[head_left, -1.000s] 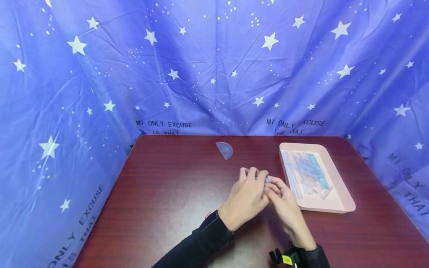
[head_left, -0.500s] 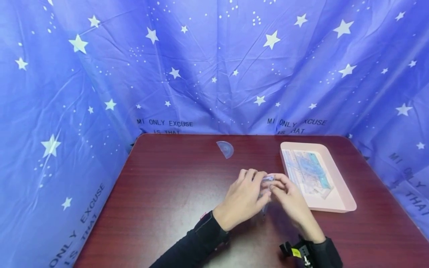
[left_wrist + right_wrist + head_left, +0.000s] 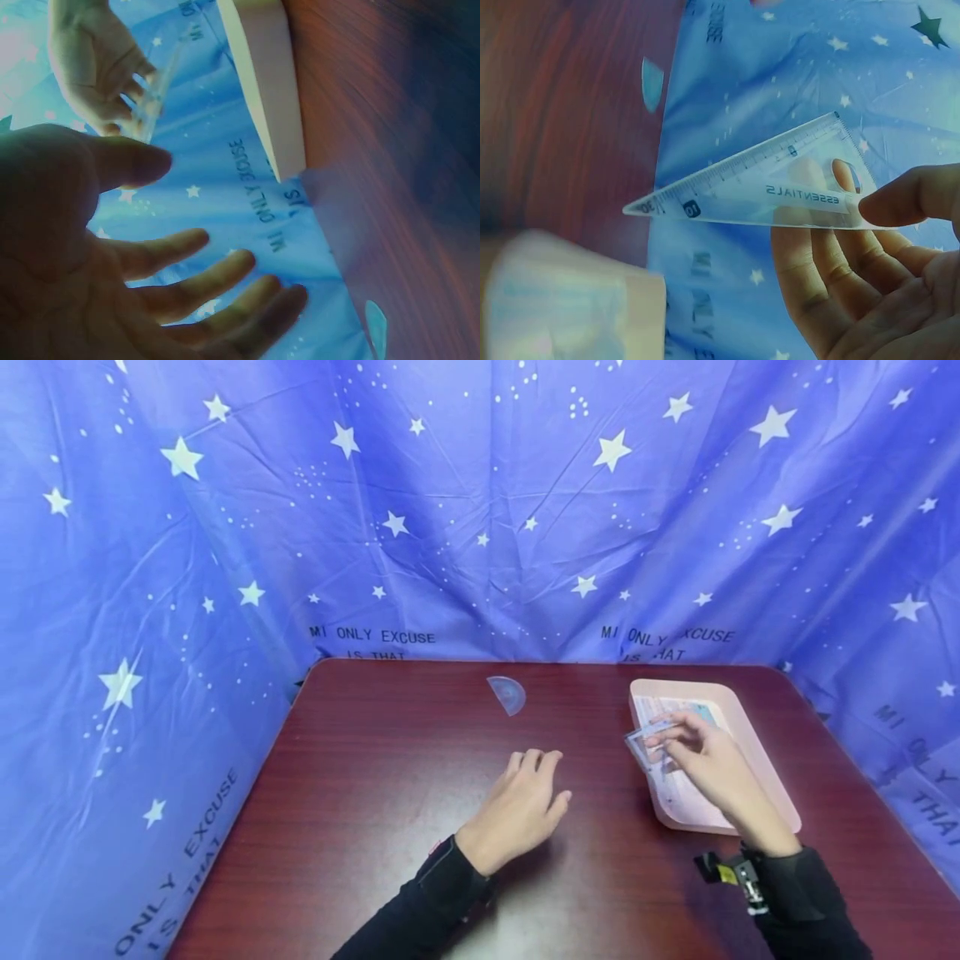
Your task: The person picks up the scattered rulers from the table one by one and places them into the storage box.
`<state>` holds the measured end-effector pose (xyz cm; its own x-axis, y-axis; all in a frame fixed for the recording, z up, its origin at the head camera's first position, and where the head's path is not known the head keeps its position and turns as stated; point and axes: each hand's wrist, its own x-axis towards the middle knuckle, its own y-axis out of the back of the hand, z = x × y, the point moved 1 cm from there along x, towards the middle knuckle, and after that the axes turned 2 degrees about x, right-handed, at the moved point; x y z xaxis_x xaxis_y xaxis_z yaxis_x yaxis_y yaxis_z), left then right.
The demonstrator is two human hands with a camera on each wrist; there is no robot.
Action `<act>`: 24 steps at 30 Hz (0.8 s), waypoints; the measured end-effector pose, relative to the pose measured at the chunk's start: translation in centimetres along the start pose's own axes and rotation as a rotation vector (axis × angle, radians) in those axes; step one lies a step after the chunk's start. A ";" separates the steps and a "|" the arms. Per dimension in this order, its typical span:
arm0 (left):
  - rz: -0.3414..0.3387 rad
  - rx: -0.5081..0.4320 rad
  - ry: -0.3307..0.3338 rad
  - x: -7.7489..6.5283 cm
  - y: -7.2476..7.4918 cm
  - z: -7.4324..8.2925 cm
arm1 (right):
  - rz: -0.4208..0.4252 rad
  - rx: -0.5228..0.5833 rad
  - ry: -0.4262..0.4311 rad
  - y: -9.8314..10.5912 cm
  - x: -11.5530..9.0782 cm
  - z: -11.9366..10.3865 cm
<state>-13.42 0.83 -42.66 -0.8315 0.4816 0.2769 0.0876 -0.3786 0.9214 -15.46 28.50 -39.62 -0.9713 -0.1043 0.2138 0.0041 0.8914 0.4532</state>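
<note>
Between thumb and fingers, my right hand [image 3: 708, 760] pinches a clear set square [image 3: 742, 187], a long triangle with ruler marks and the word ESSENTIALS. In the head view that hand is above the near left part of a pale pink tray [image 3: 765, 785]. My left hand [image 3: 517, 806] hovers over the middle of the table with its fingers spread and loosely bent, holding nothing. The left wrist view shows the same left hand [image 3: 150, 262] bare, with the right hand and the set square farther off. A clear protractor [image 3: 507, 695] lies on the table beyond the left hand.
The tray contains flat clear and teal pieces [image 3: 705, 713], partly hidden by the right hand. A dark red wood-grain table [image 3: 375, 752] carries everything. Behind and beside it hangs a blue curtain [image 3: 480, 510] with white stars.
Both hands were together around the set square. The left hand has let go and drawn back to the left, while the right hand has carried the set square right, over the tray.
</note>
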 end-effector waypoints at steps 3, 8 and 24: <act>-0.060 0.003 0.049 -0.4 -0.1 -0.6 | 0.005 -0.109 0.011 1.4 0.7 0.3; -0.103 0.025 0.122 -1.1 -0.4 -1.6 | -0.010 -0.272 -0.014 3.5 2.3 0.5; -0.123 0.004 0.233 -1.7 0.1 -3.3 | -0.212 -0.538 -0.219 8.2 9.9 6.0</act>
<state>-13.83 -2.62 -43.96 -0.9398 0.3287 0.0935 -0.0197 -0.3252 0.9454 -26.47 37.37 -38.96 -0.9902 -0.1110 -0.0850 -0.1301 0.5082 0.8513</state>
